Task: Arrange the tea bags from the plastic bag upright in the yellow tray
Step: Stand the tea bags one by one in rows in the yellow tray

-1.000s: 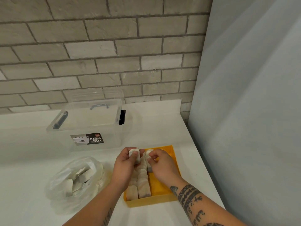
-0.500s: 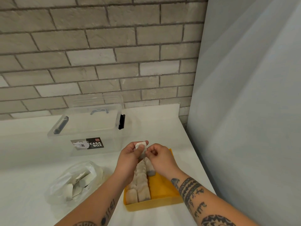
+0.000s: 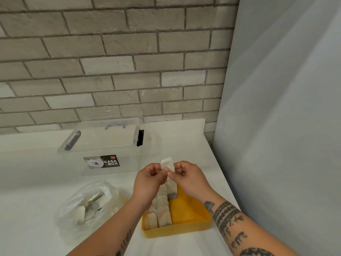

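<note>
Left hand (image 3: 147,180) and right hand (image 3: 190,179) pinch a white paper tea bag (image 3: 167,162) over the yellow plastic tray (image 3: 190,213) on the white countertop (image 3: 36,182); grey brick wall (image 3: 110,52) upper left

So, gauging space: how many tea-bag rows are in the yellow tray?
2: left row against the yellow tray wall, second row beside it; left hand and right hand hide their far ends.

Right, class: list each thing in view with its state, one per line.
held tea bag: pinched by both hands, above the tray
left hand: pinching it
right hand: pinching it
yellow tray: partly filled, right side bare
tea bags in tray: upright, in rows
plastic bag: slumped, tea bags inside
clear storage box: looks empty
</note>
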Demonstrator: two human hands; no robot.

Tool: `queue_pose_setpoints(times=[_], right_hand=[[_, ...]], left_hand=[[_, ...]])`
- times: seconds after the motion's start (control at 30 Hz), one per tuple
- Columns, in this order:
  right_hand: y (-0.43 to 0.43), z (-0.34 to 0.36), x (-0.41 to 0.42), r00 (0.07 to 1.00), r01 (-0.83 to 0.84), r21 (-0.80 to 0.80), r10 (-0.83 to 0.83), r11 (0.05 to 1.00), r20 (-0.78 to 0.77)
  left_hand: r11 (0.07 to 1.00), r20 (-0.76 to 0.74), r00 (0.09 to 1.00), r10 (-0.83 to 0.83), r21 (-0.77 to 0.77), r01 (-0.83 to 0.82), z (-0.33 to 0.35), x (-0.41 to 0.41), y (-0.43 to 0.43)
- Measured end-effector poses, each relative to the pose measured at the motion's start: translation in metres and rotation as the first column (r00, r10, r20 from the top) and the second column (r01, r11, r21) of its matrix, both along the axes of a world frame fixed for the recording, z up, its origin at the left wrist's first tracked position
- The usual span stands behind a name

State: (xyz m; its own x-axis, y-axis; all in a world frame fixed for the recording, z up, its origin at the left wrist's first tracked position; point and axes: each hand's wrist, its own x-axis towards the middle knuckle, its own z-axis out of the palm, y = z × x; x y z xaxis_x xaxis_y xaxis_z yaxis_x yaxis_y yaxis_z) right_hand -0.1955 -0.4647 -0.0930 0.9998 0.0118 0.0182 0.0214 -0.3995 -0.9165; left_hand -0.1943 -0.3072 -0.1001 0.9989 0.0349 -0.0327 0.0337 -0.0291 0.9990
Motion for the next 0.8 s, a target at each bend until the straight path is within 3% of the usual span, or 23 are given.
queue_pose_setpoints(times=[0.2, 0.5, 0.67, 0.8], right_hand=[[0.0, -0.001, 0.0, 0.999, 0.046, 0.014, -0.047, 0.999, 0.02], [-0.001, -0.003, -0.003, 1.0, 0.0, 0.056, 0.0, 0.998, 0.001], [0.001, -0.021, -0.004, 0.99, 0.129, -0.091, -0.134, 0.988, -0.052], [0.004, -0.039, -0.007, 0.978, 0.128, -0.227, -0.161, 0.965, -0.131]], left_hand=[[0.996, -0.043, 0.999, -0.022, -0.083, 0.019, 0.004, -0.004, 0.0], [0.998, 0.02, 0.999, -0.032, 0.06, 0.03, -0.004, -0.004, 0.007], [0.959, 0.062, 0.998, 0.034, 0.278, -0.05, -0.016, -0.008, 0.016], [0.798, 0.134, 0.988, 0.077, 0.586, -0.142, -0.034, -0.007, 0.033]])
